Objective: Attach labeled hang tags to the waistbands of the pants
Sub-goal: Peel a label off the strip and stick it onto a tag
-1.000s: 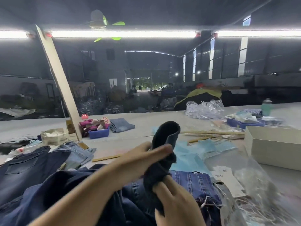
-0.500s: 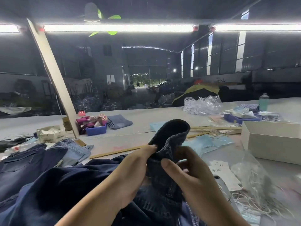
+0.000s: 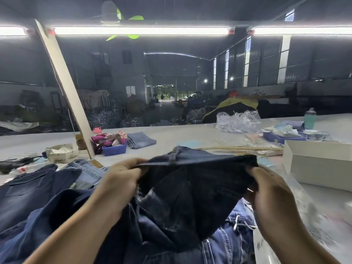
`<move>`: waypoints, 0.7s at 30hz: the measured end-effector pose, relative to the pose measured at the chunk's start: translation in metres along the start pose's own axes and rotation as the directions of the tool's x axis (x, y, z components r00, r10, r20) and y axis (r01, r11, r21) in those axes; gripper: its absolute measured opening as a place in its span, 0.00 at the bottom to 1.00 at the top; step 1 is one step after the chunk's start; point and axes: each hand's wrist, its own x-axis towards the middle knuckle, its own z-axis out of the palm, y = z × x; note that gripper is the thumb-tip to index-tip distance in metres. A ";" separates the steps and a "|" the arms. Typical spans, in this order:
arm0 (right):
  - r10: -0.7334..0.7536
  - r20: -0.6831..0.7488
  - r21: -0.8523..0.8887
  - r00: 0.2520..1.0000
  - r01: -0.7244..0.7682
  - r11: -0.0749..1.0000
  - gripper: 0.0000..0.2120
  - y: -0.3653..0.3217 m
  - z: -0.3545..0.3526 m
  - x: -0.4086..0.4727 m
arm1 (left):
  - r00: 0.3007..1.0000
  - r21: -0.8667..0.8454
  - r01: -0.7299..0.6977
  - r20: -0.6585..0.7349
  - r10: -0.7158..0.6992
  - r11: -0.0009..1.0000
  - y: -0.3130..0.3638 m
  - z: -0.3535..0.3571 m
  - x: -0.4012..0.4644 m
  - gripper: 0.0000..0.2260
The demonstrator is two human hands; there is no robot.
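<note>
Head view: left hand (image 3: 122,178) and right hand (image 3: 266,189) each hold a closed grip on the dark jeans (image 3: 190,191), the waistband (image 3: 190,161) stretched taut between both grips above the bench (image 3: 190,136). No tag is visible in either grip. Recommendation: keep the band flat while locating a loop.

The dark denim pants (image 3: 192,189) are held up off the table, their waistband (image 3: 198,161) stretched taut and roughly level between the left hand (image 3: 122,178) and the right hand (image 3: 270,189), each gripping one end. The rest of the fabric hangs down in loose folds onto a pile of other jeans (image 3: 228,242). No hang tag can be made out on the waistband.
</note>
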 end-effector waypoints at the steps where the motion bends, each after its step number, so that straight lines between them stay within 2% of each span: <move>1: 0.021 0.019 0.025 1.000 -0.022 0.999 0.15 0.004 -0.004 0.001 | 1.000 -0.051 0.030 0.001 -0.030 0.998 0.001 -0.004 0.000 0.14; 4: 0.090 0.111 0.218 0.990 -0.113 0.969 0.12 0.007 -0.002 0.003 | 0.981 -0.142 0.180 0.103 -0.166 0.973 0.004 -0.004 -0.003 0.16; 6: 0.057 0.154 0.313 0.986 -0.103 0.944 0.13 0.003 0.002 0.003 | 0.958 -0.133 0.254 0.168 -0.231 0.958 0.005 -0.003 -0.007 0.16; 9: -0.025 0.151 0.408 0.988 -0.039 0.912 0.13 -0.004 0.003 0.005 | 0.932 -0.074 0.284 0.256 -0.257 0.956 0.017 -0.007 -0.013 0.06; 10: -0.040 0.140 0.410 0.989 -0.022 0.912 0.12 -0.005 0.004 0.006 | 0.927 -0.065 0.268 0.290 -0.239 0.961 0.022 -0.010 -0.015 0.07; 11: -0.030 0.131 0.392 0.991 -0.024 0.920 0.11 -0.004 0.005 0.006 | 0.931 -0.020 0.222 0.303 -0.206 0.975 0.025 -0.013 -0.016 0.11; 13: 0.045 0.145 0.310 0.988 -0.089 0.947 0.12 -0.001 0.011 0.003 | 0.960 0.189 -0.002 0.276 -0.051 0.982 0.031 -0.014 -0.018 0.18; 15: 0.121 0.207 0.188 0.971 -0.161 0.969 0.14 0.003 0.020 -0.005 | 0.962 0.436 -0.236 0.233 0.145 0.868 0.036 -0.009 -0.018 0.19; 17: 0.173 0.303 0.098 0.937 -0.211 0.972 0.14 0.008 0.029 -0.014 | 0.914 0.601 -0.405 0.250 0.319 0.689 0.034 -0.002 -0.015 0.10; 18: 0.197 0.335 0.063 0.921 -0.231 0.971 0.14 0.008 0.030 -0.017 | 0.887 0.637 -0.461 0.299 0.353 0.618 0.032 0.003 -0.013 0.06; 19: 0.216 0.348 0.036 0.912 -0.243 0.969 0.14 0.008 0.030 -0.017 | 0.872 0.628 -0.489 0.354 0.336 0.606 0.031 0.009 -0.011 0.04; 20: 0.232 0.338 0.019 0.912 -0.254 0.967 0.13 0.008 0.027 -0.016 | 0.877 0.585 -0.471 0.393 0.277 0.660 0.030 0.014 -0.011 0.04; 21: 0.247 0.306 0.001 0.919 -0.259 0.966 0.12 0.010 0.024 -0.013 | 0.885 0.488 -0.406 0.421 0.199 0.772 0.029 0.018 -0.009 0.06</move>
